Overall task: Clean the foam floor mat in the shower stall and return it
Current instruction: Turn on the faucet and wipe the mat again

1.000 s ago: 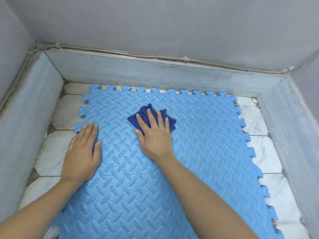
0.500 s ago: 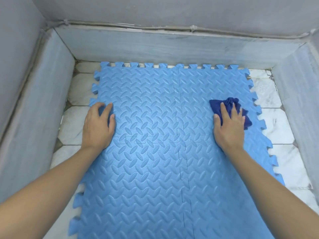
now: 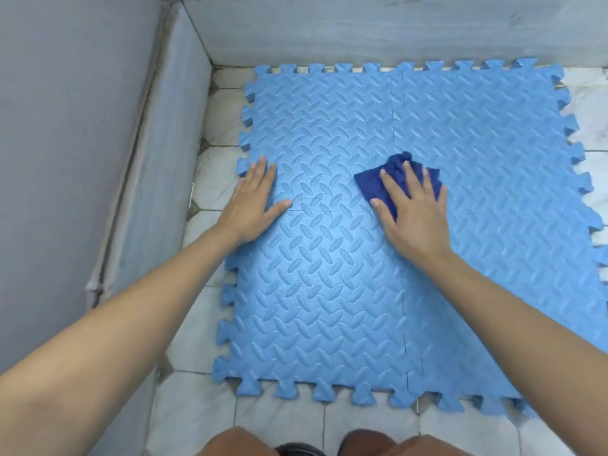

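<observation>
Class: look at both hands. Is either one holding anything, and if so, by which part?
Neither grips anything. The right hand presses flat on the dark blue cloth, over its near side; the left hand rests on the foam mat.

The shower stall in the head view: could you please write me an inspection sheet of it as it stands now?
Surface: white marble-look floor tiles with dark grout lines, bare along the left and near sides.
Job's things: blue foam mat of interlocked pieces lies flat on the tiles; dark blue cloth bunched on it near the middle.
Clutter: nothing seen.
Grippers: left hand flat on the mat near its left edge, fingers straight; right hand presses the cloth down with spread fingers.
Cables: nothing seen.
Surroundings: grey walls with a lighter low band at the base; the person's knees at the bottom edge.
</observation>
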Motion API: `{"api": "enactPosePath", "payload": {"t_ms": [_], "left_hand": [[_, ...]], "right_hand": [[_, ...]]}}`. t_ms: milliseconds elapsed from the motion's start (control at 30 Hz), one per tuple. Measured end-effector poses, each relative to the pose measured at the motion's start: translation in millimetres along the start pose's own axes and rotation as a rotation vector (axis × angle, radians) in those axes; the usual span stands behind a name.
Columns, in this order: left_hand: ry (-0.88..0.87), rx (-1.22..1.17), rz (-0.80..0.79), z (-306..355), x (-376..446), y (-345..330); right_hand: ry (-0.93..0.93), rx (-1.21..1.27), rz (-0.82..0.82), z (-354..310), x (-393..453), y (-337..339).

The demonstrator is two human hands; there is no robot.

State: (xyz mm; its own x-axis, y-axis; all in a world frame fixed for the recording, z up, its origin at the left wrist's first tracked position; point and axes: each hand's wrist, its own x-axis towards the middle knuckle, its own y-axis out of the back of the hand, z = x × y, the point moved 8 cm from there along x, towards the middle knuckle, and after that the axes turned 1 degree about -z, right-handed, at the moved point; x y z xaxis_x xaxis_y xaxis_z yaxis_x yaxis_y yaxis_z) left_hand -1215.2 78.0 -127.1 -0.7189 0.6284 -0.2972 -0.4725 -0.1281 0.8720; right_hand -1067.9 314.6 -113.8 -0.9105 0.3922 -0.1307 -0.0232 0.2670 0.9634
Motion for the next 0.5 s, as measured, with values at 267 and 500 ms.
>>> {"api": "enactPosePath", "payload": {"t_ms": [267,500], "left_hand": [[-0.007,0.206,-0.119,0.4,17.9,5.2],[-0.019,0.212,-0.082,-0.2,12.2,3.6]], "right_hand": [[0.356,-0.015,-0.037,-126.7,-62.6,-39.1],[0.95,-0.101,-0.187,-187.4,-189.9,-79.1]]}}
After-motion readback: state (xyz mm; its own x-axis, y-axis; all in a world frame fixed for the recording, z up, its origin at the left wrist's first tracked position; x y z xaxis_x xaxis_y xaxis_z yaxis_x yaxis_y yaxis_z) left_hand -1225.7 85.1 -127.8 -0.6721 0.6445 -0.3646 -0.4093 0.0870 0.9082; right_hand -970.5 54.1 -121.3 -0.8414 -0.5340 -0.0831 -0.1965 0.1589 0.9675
